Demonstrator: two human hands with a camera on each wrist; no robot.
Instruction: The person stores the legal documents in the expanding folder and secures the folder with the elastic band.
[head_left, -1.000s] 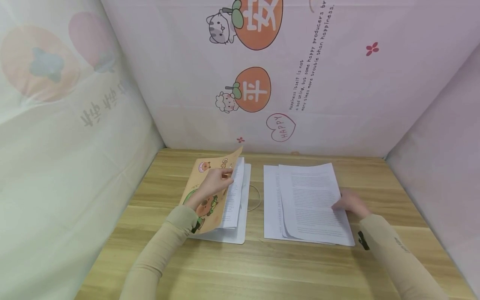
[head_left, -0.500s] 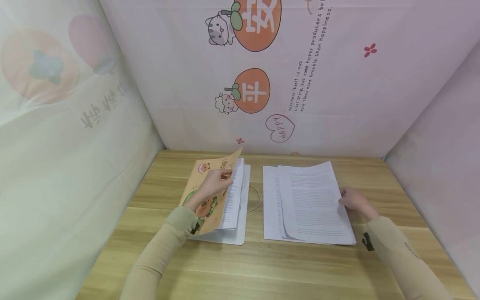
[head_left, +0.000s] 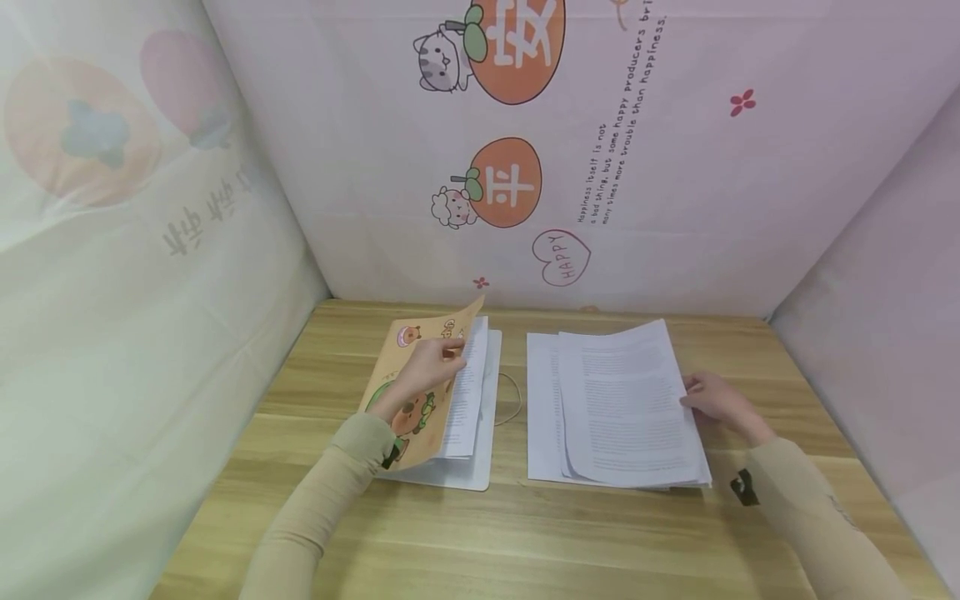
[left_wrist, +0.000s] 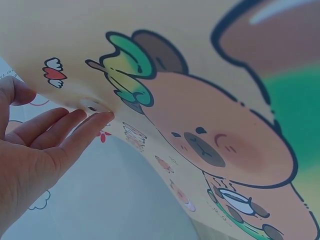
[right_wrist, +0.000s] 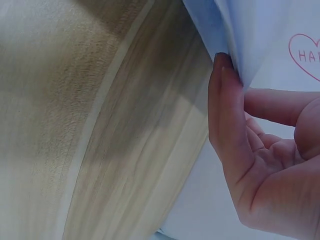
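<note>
A tan folder (head_left: 432, 423) with cartoon capybaras lies half-open on the wood table, its cover tilted up over white printed sheets (head_left: 464, 412). My left hand (head_left: 426, 370) holds the raised cover near its free edge. In the left wrist view, the fingertips (left_wrist: 107, 117) meet a small pale button (left_wrist: 94, 106) on that cover. A stack of printed paper (head_left: 626, 408) lies to the right of the folder. My right hand (head_left: 716, 402) pinches the right edge of the upper sheets between thumb and fingers, lifting that edge slightly; how many sheets are gripped cannot be told.
A thin loop of cord (head_left: 516, 400) sticks out from the folder's right side toward the stack. Cloth printed with cartoons (head_left: 675, 208) hangs at the back of the table, with pale cloth walls on both sides. Bare wood (head_left: 487, 542) runs along the front.
My right hand has shifted slightly right from over the stack's edge and now pinches that edge, which has risen a little. My left hand and the folder have stayed still.
</note>
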